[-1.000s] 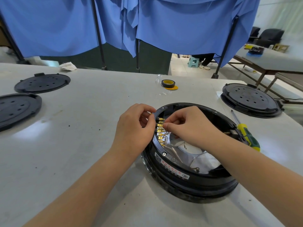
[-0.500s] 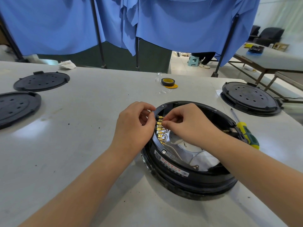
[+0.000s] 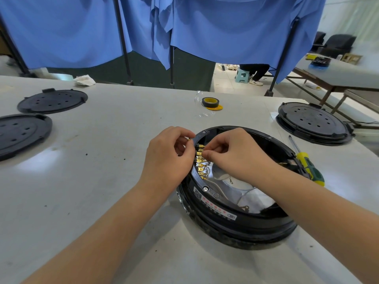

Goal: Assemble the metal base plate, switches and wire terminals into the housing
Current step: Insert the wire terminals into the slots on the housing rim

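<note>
At the housing's (image 3: 235, 220) left inner rim, the left hand (image 3: 170, 156) grips the edge, seemingly steadying it, while the right hand (image 3: 235, 154) pinches a brass terminal (image 3: 200, 153) in the row there.

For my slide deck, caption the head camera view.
Both hands, left and right, pinch brass wire terminals at the black round housing's rim.

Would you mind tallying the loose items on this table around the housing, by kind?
Black round covers: 3
Tape rolls: 1
Screwdrivers: 1
Crumpled white cloths: 1
Total: 6
</note>
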Demonstrator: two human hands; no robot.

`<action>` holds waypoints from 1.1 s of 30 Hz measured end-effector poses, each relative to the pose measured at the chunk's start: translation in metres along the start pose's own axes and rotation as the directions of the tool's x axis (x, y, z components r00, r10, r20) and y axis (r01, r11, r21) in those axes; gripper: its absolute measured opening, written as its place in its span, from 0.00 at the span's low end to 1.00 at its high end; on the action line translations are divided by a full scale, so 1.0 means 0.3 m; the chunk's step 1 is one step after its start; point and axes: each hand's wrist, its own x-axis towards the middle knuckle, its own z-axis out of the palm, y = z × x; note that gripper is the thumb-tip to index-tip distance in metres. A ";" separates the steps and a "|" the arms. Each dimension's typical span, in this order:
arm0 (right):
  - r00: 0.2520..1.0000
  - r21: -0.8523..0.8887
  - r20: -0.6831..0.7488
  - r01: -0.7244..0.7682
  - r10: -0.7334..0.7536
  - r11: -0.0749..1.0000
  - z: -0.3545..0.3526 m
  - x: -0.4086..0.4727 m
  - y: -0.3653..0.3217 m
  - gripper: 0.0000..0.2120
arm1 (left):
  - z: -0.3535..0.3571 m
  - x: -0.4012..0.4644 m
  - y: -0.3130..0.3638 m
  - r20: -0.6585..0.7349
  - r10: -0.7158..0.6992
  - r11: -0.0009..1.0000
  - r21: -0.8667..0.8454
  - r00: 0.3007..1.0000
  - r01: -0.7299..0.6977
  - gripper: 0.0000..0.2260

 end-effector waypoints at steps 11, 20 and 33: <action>1.000 0.010 -0.015 0.004 -0.004 1.000 0.004 0.003 0.001 0.03 | 0.001 0.000 -0.001 0.004 -0.005 1.000 0.005 1.000 0.005 0.07; 1.000 0.000 -0.003 0.010 -0.010 1.000 0.008 0.004 -0.006 0.03 | -0.001 0.001 -0.001 0.014 -0.001 1.000 0.004 1.000 0.001 0.07; 0.986 0.184 -0.105 0.145 -0.127 0.972 -0.021 -0.014 -0.018 0.07 | -0.047 0.020 0.039 0.126 -0.042 0.995 -0.082 0.991 0.053 0.13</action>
